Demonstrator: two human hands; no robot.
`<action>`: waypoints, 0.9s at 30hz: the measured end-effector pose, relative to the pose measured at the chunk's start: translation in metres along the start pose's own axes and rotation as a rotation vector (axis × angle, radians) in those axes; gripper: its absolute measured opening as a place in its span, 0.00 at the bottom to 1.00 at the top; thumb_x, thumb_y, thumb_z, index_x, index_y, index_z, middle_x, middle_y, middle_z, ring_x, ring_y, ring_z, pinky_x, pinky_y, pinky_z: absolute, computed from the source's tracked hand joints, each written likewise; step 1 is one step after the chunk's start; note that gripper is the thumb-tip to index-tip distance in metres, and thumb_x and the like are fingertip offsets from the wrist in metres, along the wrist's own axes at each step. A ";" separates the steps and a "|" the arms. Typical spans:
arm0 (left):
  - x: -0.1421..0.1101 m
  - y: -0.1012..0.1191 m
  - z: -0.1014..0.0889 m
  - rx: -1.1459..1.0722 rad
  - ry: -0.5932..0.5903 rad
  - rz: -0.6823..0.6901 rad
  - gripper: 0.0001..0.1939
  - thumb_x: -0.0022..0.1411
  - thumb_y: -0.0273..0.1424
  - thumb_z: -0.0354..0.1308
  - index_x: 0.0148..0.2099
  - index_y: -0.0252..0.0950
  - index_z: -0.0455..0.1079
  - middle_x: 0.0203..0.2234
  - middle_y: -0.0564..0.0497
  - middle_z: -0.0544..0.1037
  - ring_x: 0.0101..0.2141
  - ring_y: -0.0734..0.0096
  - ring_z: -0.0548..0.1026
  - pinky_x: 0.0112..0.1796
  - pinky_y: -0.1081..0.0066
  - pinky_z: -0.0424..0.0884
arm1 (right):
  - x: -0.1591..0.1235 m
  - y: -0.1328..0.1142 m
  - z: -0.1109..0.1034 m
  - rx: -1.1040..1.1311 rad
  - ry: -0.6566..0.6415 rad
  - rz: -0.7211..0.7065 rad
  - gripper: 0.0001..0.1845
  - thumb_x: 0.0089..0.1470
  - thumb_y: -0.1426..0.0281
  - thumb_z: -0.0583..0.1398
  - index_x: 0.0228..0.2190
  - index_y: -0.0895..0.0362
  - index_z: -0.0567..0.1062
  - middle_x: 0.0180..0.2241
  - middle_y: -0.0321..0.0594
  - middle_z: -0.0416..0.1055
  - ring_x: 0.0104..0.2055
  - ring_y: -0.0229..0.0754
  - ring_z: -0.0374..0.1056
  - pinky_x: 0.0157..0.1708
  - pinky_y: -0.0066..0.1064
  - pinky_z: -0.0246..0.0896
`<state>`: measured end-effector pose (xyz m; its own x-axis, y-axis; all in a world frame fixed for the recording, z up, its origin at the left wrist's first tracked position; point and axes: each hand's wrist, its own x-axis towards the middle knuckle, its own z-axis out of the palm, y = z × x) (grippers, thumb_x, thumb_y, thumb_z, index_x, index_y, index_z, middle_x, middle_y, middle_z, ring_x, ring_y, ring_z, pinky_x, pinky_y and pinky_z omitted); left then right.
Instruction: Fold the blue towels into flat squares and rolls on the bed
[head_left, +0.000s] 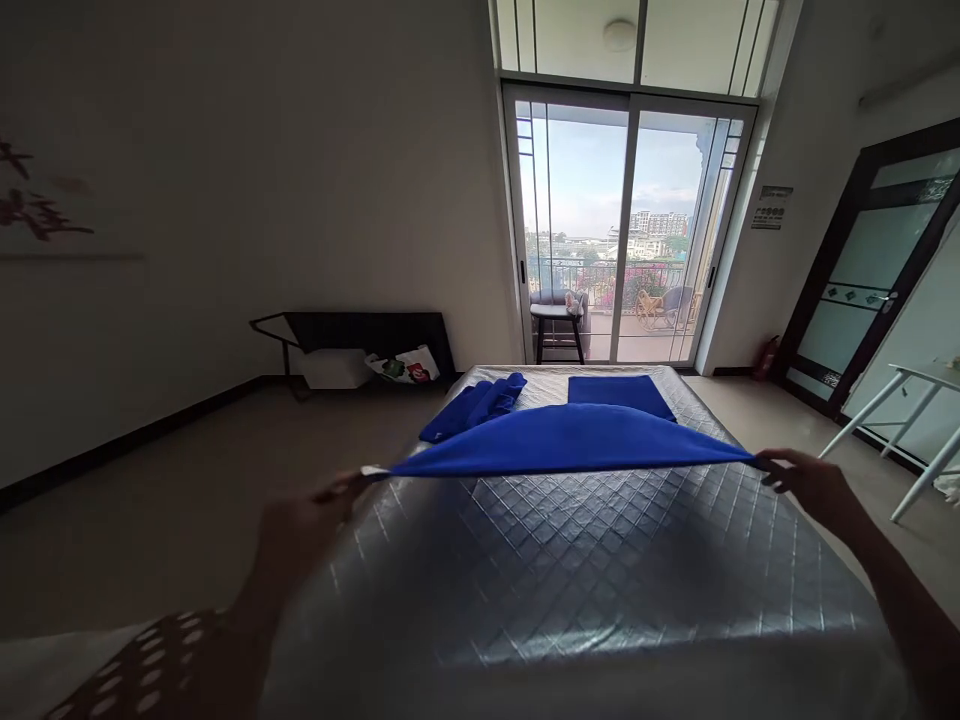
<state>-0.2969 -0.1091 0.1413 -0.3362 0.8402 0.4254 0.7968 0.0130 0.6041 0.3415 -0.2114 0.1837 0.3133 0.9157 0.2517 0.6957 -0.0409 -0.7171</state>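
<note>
A bright blue cloth is stretched taut between my two hands above the bed, its near edge almost straight and its far side bulging away from me. My left hand, somewhat blurred, pinches the left corner, where a small white patch shows. At the right corner, the fingers of my right hand are closed on the fabric. Beneath lies a mattress in a shiny quilted cover. Farther back on it rest a bunched blue cloth at the left and a flat, folded blue cloth at the right.
Beyond the bed is a sliding glass door with a dark stool by it. A black frame holding a white box and a bag lies along the left wall. At right stand a white table and a fire extinguisher.
</note>
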 end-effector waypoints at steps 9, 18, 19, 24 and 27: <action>-0.070 -0.048 0.063 -0.015 -0.435 0.208 0.18 0.51 0.45 0.54 0.33 0.44 0.81 0.43 0.50 0.85 0.45 0.56 0.82 0.47 0.66 0.77 | -0.048 0.075 0.071 -0.064 -0.098 -0.040 0.16 0.47 0.55 0.57 0.24 0.50 0.79 0.39 0.41 0.82 0.39 0.50 0.78 0.45 0.42 0.73; -0.100 -0.064 0.047 0.014 -0.401 0.228 0.17 0.55 0.42 0.52 0.39 0.45 0.80 0.38 0.53 0.85 0.40 0.60 0.83 0.43 0.68 0.78 | -0.072 0.083 0.058 -0.176 -0.090 -0.026 0.17 0.47 0.54 0.57 0.27 0.48 0.82 0.36 0.40 0.82 0.36 0.52 0.78 0.41 0.42 0.74; -0.105 -0.065 0.043 0.031 -0.407 0.227 0.17 0.55 0.41 0.52 0.39 0.46 0.80 0.38 0.53 0.85 0.40 0.60 0.83 0.42 0.68 0.78 | -0.074 0.084 0.056 -0.182 -0.105 -0.016 0.17 0.47 0.53 0.57 0.27 0.47 0.82 0.35 0.40 0.82 0.35 0.51 0.78 0.39 0.42 0.74; -0.135 -0.069 0.024 0.159 -0.393 0.223 0.17 0.58 0.40 0.50 0.41 0.49 0.80 0.41 0.55 0.85 0.42 0.60 0.82 0.42 0.65 0.77 | -0.083 0.088 0.041 -0.241 -0.254 0.021 0.17 0.45 0.51 0.59 0.22 0.47 0.81 0.34 0.41 0.82 0.32 0.50 0.77 0.34 0.40 0.74; -0.146 -0.079 0.014 0.229 -0.395 0.262 0.15 0.56 0.40 0.53 0.40 0.52 0.81 0.39 0.55 0.85 0.42 0.59 0.82 0.41 0.64 0.76 | -0.081 0.083 0.031 -0.306 -0.379 -0.009 0.18 0.46 0.50 0.60 0.21 0.47 0.81 0.33 0.41 0.81 0.32 0.51 0.77 0.37 0.40 0.74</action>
<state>-0.3042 -0.2250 0.0219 0.0685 0.9710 0.2289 0.9331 -0.1436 0.3299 0.3539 -0.2766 0.0838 0.0885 0.9954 -0.0379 0.8735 -0.0958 -0.4774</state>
